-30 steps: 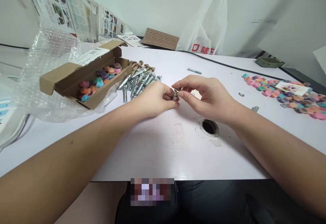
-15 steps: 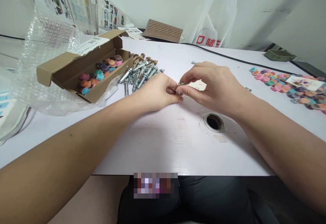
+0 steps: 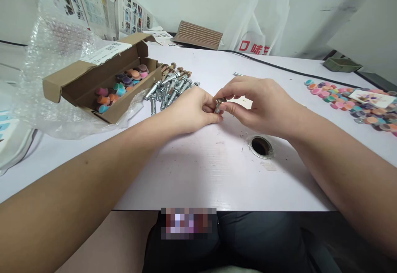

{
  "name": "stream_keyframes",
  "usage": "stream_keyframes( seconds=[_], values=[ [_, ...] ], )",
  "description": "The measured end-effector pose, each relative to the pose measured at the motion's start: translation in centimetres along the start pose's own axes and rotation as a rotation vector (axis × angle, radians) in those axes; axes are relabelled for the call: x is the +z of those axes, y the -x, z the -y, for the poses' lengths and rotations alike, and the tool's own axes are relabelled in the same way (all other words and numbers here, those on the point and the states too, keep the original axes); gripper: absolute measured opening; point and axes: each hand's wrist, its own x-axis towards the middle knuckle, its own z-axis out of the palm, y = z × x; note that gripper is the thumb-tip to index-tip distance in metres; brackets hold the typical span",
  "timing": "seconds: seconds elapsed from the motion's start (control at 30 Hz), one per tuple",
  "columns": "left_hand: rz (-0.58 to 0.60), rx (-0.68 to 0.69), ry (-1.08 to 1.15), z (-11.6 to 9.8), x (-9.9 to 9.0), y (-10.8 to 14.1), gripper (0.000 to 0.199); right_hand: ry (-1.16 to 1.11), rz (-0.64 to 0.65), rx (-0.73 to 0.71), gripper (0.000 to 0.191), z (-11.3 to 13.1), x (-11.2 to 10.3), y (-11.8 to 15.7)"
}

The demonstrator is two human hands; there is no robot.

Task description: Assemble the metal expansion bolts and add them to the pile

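Observation:
My left hand and my right hand meet over the middle of the white table. Between their fingertips they pinch a small metal anchor bolt, held just above the tabletop; most of it is hidden by the fingers. My right thumb and forefinger close on its upper end, my left fingers on the lower part. A pile of similar silver bolts lies just behind my left hand.
An open cardboard box with coloured caps sits on bubble wrap at the left. Several coloured caps are spread at the right. A round cable hole is near my right wrist. A single bolt and a white plastic bag are behind.
Both hands stay together on the bolt; my right fingers have shifted slightly on its upper end. The view has tilted a little, so the table items sit slightly higher in the picture.

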Motion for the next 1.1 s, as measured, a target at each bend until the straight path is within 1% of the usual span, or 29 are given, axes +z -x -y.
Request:
stream_keyframes(
  seconds=[0.07,0.1,0.2,0.3,0.37,0.4,0.43,0.5,0.57,0.63,0.73,0.8,0.9,1.0,1.1],
  values=[
    [0.022,0.013,-0.031,-0.1,0.0,0.0,0.016,0.054,-0.035,0.034,0.020,-0.3,0.1,-0.1],
    [0.034,0.012,-0.060,-0.2,0.0,0.1,0.016,0.091,-0.058,0.052,0.024,-0.4,0.2,-0.2],
    [0.020,-0.022,-0.101,-0.5,-0.1,0.2,0.021,0.169,-0.098,0.096,0.043,-0.8,0.6,-0.3],
    [0.024,-0.013,-0.104,-0.6,-0.2,0.2,0.028,0.132,-0.099,0.102,0.049,-0.8,0.6,-0.2],
    [0.027,-0.004,-0.091,-0.6,-0.2,0.2,0.031,0.045,-0.086,0.036,0.054,-0.7,0.5,0.0],
    [0.028,-0.003,-0.080,-0.5,-0.2,0.2,0.030,0.014,-0.070,0.000,0.052,-0.7,0.4,0.1],
    [0.029,-0.001,-0.067,-0.5,-0.2,0.2,0.028,0.006,-0.055,-0.027,0.046,-0.6,0.4,0.1],
    [0.032,0.004,-0.057,-0.5,-0.2,0.2,0.026,0.058,-0.039,-0.034,0.035,-0.7,0.3,0.3],
    [0.025,-0.004,-0.082,-0.7,-0.2,0.3,0.031,0.129,-0.038,0.009,0.042,-0.7,0.2,0.3],
    [0.020,-0.022,-0.110,-0.8,-0.2,0.3,0.036,0.114,-0.070,0.028,0.048,-0.6,0.2,0.3],
    [0.017,-0.028,-0.114,-0.8,-0.2,0.3,0.031,0.015,-0.120,-0.017,0.034,-0.4,0.3,0.4],
    [0.010,-0.008,-0.106,-0.7,-0.1,0.2,0.022,0.013,-0.103,-0.039,0.027,-0.2,0.3,0.4],
    [0.017,0.021,-0.080,-0.6,0.1,0.1,0.011,0.124,-0.056,0.036,0.018,0.3,0.2,0.3],
    [0.021,0.001,-0.079,-0.8,0.2,0.1,0.010,0.210,-0.021,0.133,0.020,0.9,0.2,0.0],
    [0.012,0.024,-0.089,-0.8,0.3,0.1,0.009,0.262,-0.012,0.167,0.019,1.4,0.3,-0.1]
  ],
)
